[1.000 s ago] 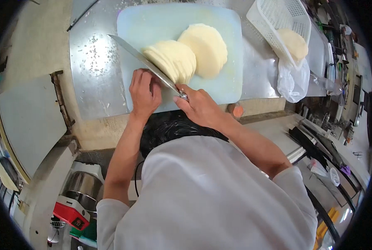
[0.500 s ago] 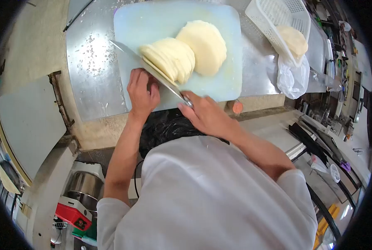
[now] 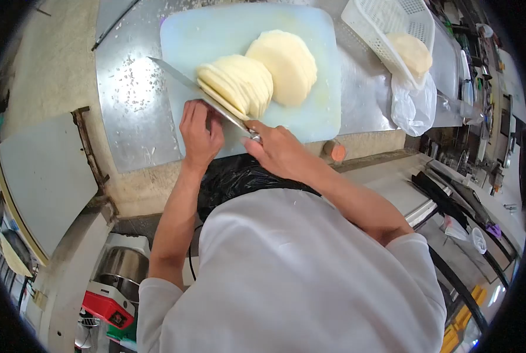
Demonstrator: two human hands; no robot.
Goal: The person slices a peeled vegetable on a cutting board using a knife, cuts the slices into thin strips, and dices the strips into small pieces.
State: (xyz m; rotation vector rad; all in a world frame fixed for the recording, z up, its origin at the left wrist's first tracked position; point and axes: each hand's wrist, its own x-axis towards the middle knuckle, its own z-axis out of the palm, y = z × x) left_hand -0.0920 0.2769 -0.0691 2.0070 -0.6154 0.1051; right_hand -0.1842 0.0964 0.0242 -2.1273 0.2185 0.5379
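My right hand (image 3: pixel 279 152) is wrapped round the handle of a long kitchen knife (image 3: pixel 221 109). The blade slants up to the left along the near side of a leaning stack of pale yellow slices (image 3: pixel 236 82), which look like peeled root vegetable. Its tip reaches past the board's left edge. My left hand (image 3: pixel 201 132) has its fingers curled in against the near face of the blade; whatever they may hold is hidden. Behind the stack, a second fanned pile of round slices (image 3: pixel 284 66) lies on the white cutting board (image 3: pixel 204 26).
The board lies on a metal table (image 3: pixel 130 112) strewn with small scraps at left. At the upper right a white plastic basket (image 3: pixel 363 26) contains a whole pale round piece (image 3: pixel 410 53), with a clear plastic bag (image 3: pixel 413 112) beside it. An orange-topped object (image 3: pixel 336 152) is by the board's near right corner.
The knife has slid a little up and left, with my right hand following it closer to the slices. My left hand stays in nearly the same place, fingers still curled.
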